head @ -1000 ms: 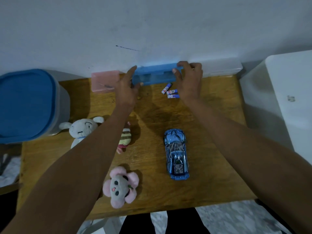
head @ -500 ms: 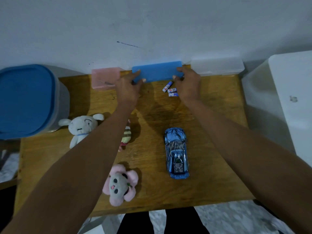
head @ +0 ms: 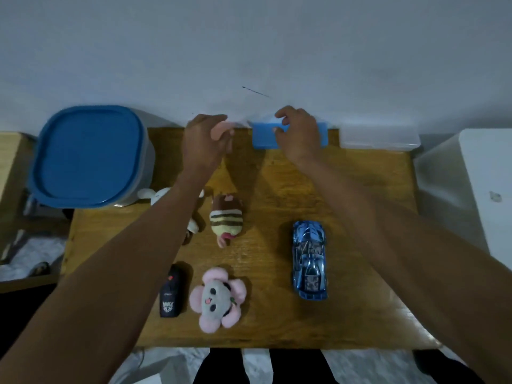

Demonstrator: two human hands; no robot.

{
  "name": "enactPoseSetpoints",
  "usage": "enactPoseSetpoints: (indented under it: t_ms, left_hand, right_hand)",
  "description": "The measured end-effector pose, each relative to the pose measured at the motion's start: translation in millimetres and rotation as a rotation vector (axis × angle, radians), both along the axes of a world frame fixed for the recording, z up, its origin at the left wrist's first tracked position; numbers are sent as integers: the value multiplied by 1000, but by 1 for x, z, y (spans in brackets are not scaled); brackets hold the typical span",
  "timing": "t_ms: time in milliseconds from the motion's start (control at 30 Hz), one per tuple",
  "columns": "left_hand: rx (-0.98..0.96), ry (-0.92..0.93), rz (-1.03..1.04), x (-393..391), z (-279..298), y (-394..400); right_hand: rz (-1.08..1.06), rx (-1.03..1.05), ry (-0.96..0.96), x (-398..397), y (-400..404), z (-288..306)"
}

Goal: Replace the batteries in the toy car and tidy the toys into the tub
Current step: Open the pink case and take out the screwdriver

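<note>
The toy car [head: 309, 260] sits on the tabletop [head: 277, 189], well short of the blue box [head: 263, 138]. Right hand [head: 299, 134] curls over the box; left hand [head: 206, 141] hangs loosely curled, empty. Steadying the box with both would help.

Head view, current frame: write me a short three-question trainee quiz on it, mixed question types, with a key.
1. True or false: the blue lid is on the tub.
2. Which lies nearest the toy car? A) pink plush toy B) black remote C) clear box
3. Fill in: the right hand is over the ____ box at the wall.

Key: 1 true. 2 A. 3 blue. The left hand is in front of a pink box; whether it holds anything cannot be told.
</note>
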State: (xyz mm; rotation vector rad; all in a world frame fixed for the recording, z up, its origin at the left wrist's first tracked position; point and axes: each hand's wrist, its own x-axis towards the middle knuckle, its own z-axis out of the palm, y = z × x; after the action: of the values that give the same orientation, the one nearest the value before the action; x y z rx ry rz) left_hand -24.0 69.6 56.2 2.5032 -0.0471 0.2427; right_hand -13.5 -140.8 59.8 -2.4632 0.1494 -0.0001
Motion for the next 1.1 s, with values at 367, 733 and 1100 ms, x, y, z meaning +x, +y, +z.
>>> enactPoseSetpoints:
  t_ms: [367,733,1100]
  left_hand:
    - [-121,200,-47,11,-44,68]
    - [-218,150,-68,16,-54,73]
    - [-256,70,-90,8,-63,74]
  right_hand:
    - [176,33,19,-6,111,-44]
    - [151,123,-112,3,97,-50]
    - [-319,327,-254,26,119,-25]
